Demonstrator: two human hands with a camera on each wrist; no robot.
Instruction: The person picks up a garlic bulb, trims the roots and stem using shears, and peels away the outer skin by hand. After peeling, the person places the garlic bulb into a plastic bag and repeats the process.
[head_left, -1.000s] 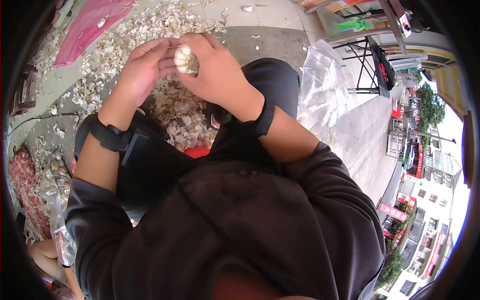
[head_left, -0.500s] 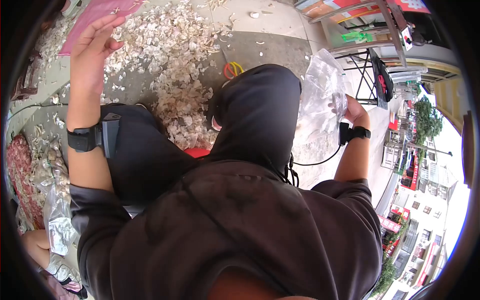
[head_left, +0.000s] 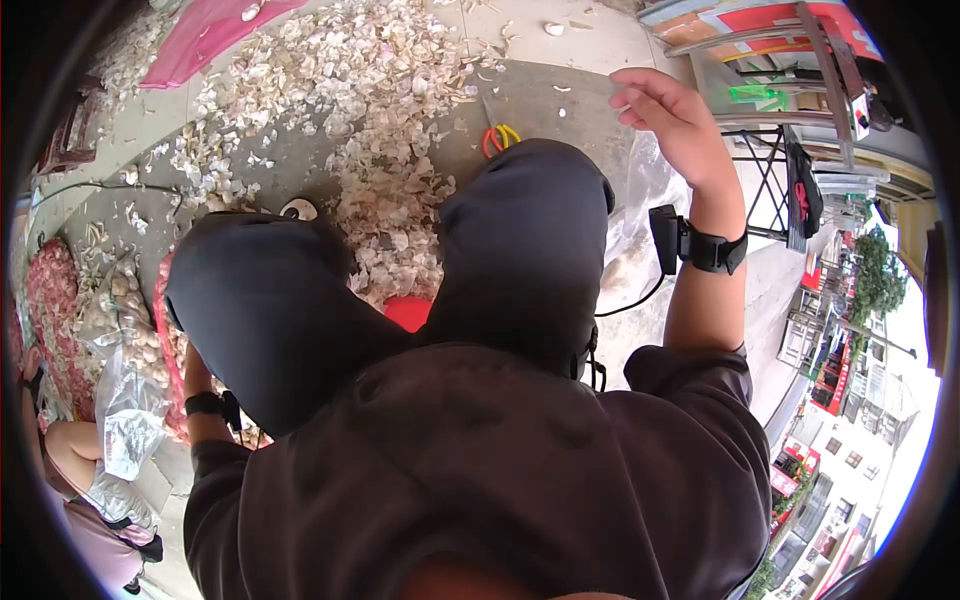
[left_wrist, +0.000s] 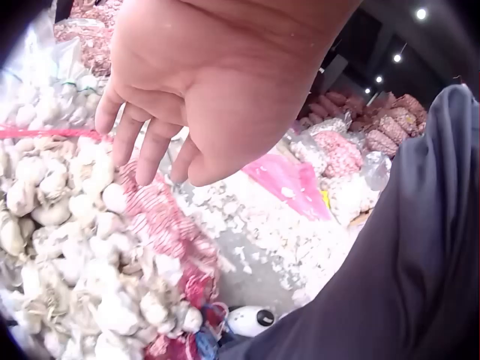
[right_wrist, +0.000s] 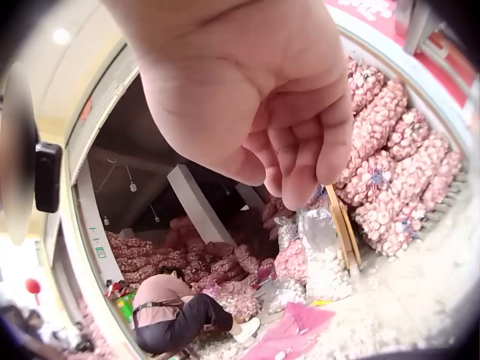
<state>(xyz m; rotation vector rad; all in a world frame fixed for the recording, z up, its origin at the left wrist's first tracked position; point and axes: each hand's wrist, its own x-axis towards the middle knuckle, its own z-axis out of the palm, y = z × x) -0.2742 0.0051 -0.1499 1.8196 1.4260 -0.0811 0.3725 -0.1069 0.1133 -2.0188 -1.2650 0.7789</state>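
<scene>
Bright daylight washes out highlights, with dark, distorted edges.

**Shopfront spot, open right onto the street**

So the floor (head_left: 555, 95) is split between pale slabs and a darker gray patch. A dark, cave-like interior (right_wrist: 135, 146) is lit by small hanging bulbs (left_wrist: 421, 13) and framed by a pale doorway (right_wrist: 96, 217), with a white beam (right_wrist: 199, 206) seen at a slant inside. Off to one side, a black folding frame (head_left: 766, 182) is parked outdoors, and pale buildings (head_left: 868, 430) and greenery (head_left: 877, 268) are washed in bright daylight.
</scene>
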